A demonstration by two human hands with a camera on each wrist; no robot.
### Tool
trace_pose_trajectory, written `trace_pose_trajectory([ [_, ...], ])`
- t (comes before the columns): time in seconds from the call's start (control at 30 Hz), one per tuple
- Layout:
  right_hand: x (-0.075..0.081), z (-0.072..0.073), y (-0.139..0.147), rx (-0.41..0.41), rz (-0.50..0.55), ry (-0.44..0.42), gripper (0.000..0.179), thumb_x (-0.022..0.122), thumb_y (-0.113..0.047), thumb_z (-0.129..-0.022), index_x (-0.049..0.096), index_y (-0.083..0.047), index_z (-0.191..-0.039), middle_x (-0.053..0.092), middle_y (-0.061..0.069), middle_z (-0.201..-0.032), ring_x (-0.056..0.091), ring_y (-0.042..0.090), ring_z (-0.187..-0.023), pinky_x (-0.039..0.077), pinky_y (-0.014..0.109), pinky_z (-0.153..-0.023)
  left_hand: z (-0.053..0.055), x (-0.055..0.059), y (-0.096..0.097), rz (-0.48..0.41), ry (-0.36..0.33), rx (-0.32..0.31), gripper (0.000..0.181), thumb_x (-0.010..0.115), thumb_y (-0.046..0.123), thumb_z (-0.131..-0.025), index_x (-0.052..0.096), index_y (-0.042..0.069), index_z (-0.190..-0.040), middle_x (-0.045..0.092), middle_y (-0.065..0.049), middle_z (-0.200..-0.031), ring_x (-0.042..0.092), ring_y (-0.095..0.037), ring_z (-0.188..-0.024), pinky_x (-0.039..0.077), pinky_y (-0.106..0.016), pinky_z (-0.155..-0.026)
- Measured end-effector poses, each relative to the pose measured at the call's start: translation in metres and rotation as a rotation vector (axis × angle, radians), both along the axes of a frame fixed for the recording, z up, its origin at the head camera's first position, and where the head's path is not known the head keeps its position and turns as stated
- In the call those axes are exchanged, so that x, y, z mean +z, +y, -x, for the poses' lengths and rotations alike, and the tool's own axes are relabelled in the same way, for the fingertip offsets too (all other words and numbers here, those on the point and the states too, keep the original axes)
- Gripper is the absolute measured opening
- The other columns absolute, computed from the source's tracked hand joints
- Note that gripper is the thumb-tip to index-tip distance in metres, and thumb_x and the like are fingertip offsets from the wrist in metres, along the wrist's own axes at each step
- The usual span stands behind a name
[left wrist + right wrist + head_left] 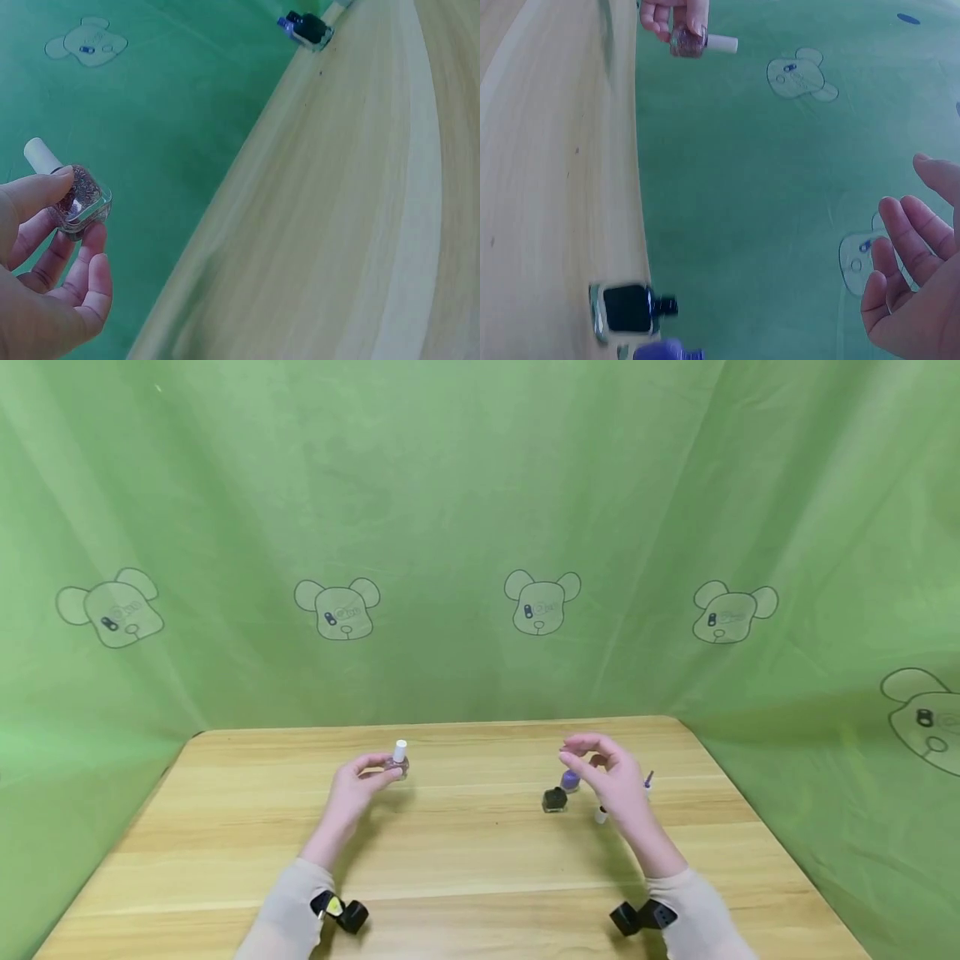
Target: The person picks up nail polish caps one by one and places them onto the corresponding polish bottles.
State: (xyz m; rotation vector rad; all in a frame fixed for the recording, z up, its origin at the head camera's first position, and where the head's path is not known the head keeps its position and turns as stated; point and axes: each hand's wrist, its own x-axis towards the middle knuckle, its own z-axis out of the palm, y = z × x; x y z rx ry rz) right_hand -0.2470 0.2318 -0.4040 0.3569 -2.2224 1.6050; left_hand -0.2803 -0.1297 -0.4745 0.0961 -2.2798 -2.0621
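Observation:
My left hand (352, 788) pinches a glittery nail polish bottle (82, 199) between thumb and fingers, above the table on the left. Its white cap (401, 750) is on and points upward. My right hand (618, 785) hovers with loosely bent fingers and holds nothing, as the right wrist view shows. Below and left of it, a black nail polish bottle (555, 800) and a purple nail polish bottle (570, 782) stand close together, both with bare necks. A white cap (602, 816) lies by the right wrist. Beyond that hand is another white cap (648, 785) with a purple brush sticking up.
The wooden table (450, 860) spans the area under both hands. A green curtain (450, 527) with bear-head drawings hangs behind it and along its sides. Black cameras are strapped to both wrists.

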Motion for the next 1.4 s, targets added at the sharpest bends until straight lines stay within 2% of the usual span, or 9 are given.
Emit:
trace_pose_trajectory([
  [0.23, -0.006, -0.002, 0.019, -0.011, 0.025, 0.035, 0.023, 0.072, -0.004, -0.085, 0.066, 0.004, -0.106, 0.068, -0.017, -0.095, 0.057, 0.002, -0.091, 0.046, 0.017, -0.075, 0.007, -0.009, -0.011, 0.006, -0.011, 0.011, 0.040, 0.078, 0.016, -0.081, 0.066, 0.004, -0.117, 0.071, -0.012, -0.116, 0.066, -0.010, -0.092, 0.051, -0.027, -0.088],
  [0.37, -0.011, -0.002, 0.029, -0.019, 0.031, 0.047, 0.023, 0.071, -0.001, -0.085, 0.065, 0.005, -0.106, 0.069, -0.017, -0.098, 0.057, 0.005, -0.093, 0.047, 0.017, -0.076, 0.012, -0.016, -0.018, 0.012, -0.013, 0.017, 0.040, 0.078, 0.016, -0.082, 0.066, 0.003, -0.118, 0.070, -0.012, -0.116, 0.065, -0.010, -0.093, 0.051, -0.028, -0.090],
  [0.63, -0.023, -0.002, 0.045, -0.063, 0.000, 0.036, 0.024, 0.071, -0.003, -0.086, 0.064, 0.005, -0.108, 0.066, -0.020, -0.101, 0.055, 0.001, -0.097, 0.047, 0.015, -0.078, 0.021, -0.022, -0.028, 0.007, -0.050, 0.028, 0.042, 0.077, 0.016, -0.081, 0.065, 0.004, -0.120, 0.068, -0.011, -0.118, 0.065, -0.010, -0.092, 0.052, -0.032, -0.091],
  [0.77, -0.028, 0.000, 0.051, -0.082, -0.018, 0.017, 0.027, 0.072, -0.005, -0.086, 0.064, 0.004, -0.110, 0.066, -0.017, -0.105, 0.055, 0.001, -0.099, 0.047, 0.014, -0.079, 0.029, -0.023, -0.029, 0.016, -0.050, 0.031, 0.042, 0.077, 0.015, -0.081, 0.065, 0.003, -0.119, 0.066, -0.013, -0.121, 0.063, -0.010, -0.092, 0.051, -0.032, -0.089],
  [0.87, -0.033, 0.000, 0.055, -0.090, -0.039, -0.003, 0.030, 0.072, -0.007, -0.086, 0.063, 0.003, -0.113, 0.064, -0.021, -0.106, 0.054, -0.001, -0.100, 0.047, 0.013, -0.080, 0.036, -0.026, -0.031, 0.023, -0.044, 0.024, 0.041, 0.077, 0.013, -0.082, 0.065, 0.002, -0.119, 0.065, -0.015, -0.123, 0.063, -0.011, -0.092, 0.053, -0.033, -0.089],
  [1.0, -0.038, -0.001, 0.059, -0.082, -0.047, -0.037, 0.033, 0.071, -0.008, -0.087, 0.062, 0.003, -0.116, 0.062, -0.022, -0.108, 0.054, -0.003, -0.101, 0.047, 0.012, -0.081, 0.044, -0.028, -0.033, 0.050, -0.052, 0.009, 0.042, 0.076, 0.012, -0.082, 0.064, 0.002, -0.120, 0.063, -0.017, -0.125, 0.063, -0.013, -0.094, 0.053, -0.034, -0.090],
  [1.2, -0.046, -0.005, 0.066, -0.067, -0.086, -0.112, 0.039, 0.070, -0.013, -0.089, 0.058, 0.001, -0.123, 0.059, -0.015, -0.118, 0.058, -0.004, -0.098, 0.048, 0.011, -0.084, 0.052, -0.027, -0.039, 0.122, -0.071, -0.025, 0.043, 0.075, 0.015, -0.083, 0.062, 0.003, -0.122, 0.062, -0.018, -0.128, 0.062, -0.021, -0.103, 0.052, -0.037, -0.093],
  [1.4, -0.054, -0.008, 0.074, -0.063, -0.133, -0.133, 0.041, 0.069, -0.017, -0.090, 0.057, 0.001, -0.125, 0.059, -0.009, -0.121, 0.056, -0.009, -0.101, 0.046, 0.009, -0.087, 0.060, -0.027, -0.042, 0.209, -0.026, -0.059, 0.041, 0.076, 0.014, -0.083, 0.064, 0.001, -0.120, 0.064, -0.019, -0.125, 0.062, -0.028, -0.109, 0.051, -0.041, -0.096],
])
